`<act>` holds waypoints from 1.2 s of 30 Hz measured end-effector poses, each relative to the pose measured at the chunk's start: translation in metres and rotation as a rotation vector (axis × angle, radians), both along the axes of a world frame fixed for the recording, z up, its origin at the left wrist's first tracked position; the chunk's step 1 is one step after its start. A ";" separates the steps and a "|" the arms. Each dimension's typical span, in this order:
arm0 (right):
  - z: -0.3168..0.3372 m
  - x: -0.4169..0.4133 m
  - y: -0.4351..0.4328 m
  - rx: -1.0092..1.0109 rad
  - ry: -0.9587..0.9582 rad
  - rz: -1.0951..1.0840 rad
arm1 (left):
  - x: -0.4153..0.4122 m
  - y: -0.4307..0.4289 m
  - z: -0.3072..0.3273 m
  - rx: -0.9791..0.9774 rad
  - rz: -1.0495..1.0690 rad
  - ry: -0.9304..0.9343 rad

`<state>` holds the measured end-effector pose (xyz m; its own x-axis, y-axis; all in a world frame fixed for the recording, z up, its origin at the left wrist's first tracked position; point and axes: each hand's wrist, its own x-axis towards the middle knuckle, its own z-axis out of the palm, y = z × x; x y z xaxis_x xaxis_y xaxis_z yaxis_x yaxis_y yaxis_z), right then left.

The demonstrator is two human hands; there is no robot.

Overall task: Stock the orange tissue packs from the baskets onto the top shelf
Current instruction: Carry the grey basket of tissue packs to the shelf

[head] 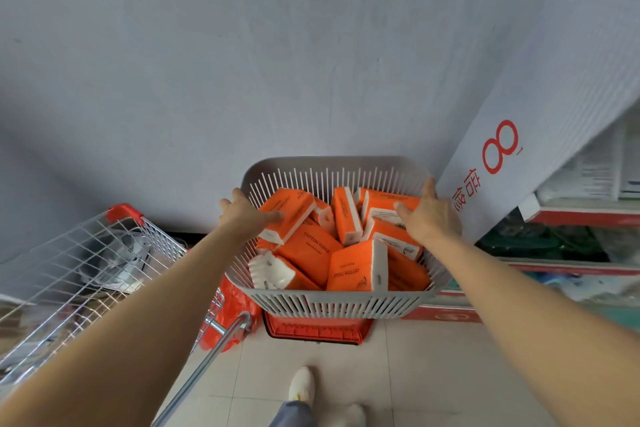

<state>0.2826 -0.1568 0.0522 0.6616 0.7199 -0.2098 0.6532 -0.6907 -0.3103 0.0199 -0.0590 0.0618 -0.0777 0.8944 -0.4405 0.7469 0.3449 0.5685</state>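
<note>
In the head view, the grey slatted basket (332,303) is held out in front of the person between both bare arms, above a red basket (317,331) that sits on the tiled floor. The left hand (247,215) grips the basket's left rim, fingers hooked over the outside and thumb reaching inward. The right hand (429,215) grips the right rim the same way, so neither hand is free to take a pack. The orange tissue packs (311,253) lie jumbled inside, between the two hands, and none is on a shelf yet. The pack nearest the left thumb (287,215) lies tilted, its long axis running from the near left up toward the far right, and the thumb tip just touches its edge. Another pack (388,204) leans against the right wall just under the right thumb. A third (356,267) stands nearly upright against the front wall, nearest the body. The shelving (571,215) is off to the person's right, beyond the right hand, with a large white package (519,121) printed with a red 8 leaning across it. Its top shelf cannot be made out here. The move therefore probably turns to the right, and the right hand is the nearer one for placing. A wire shopping cart (86,270) stands to the left, apart from the basket.
</note>
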 end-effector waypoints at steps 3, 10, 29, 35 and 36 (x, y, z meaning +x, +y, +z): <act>0.002 -0.005 -0.019 -0.001 0.006 0.010 | -0.005 -0.019 0.005 0.014 -0.015 -0.016; 0.017 -0.027 -0.065 -0.008 -0.044 -0.034 | -0.021 -0.051 0.015 0.014 -0.120 0.008; 0.022 -0.098 -0.246 0.097 -0.102 -0.323 | -0.065 -0.171 0.036 0.096 -0.333 -0.056; 0.027 -0.067 -0.316 0.057 -0.109 -0.413 | -0.021 -0.223 0.037 0.141 -0.447 -0.094; 0.029 -0.060 -0.331 0.055 -0.103 -0.433 | -0.010 -0.233 0.036 0.150 -0.463 -0.086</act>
<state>0.2231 -0.4878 0.0812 0.9197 0.3807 -0.0963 0.3372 -0.8913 -0.3030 0.0103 -0.2924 0.0978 0.3739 0.8804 -0.2917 0.7503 -0.1023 0.6531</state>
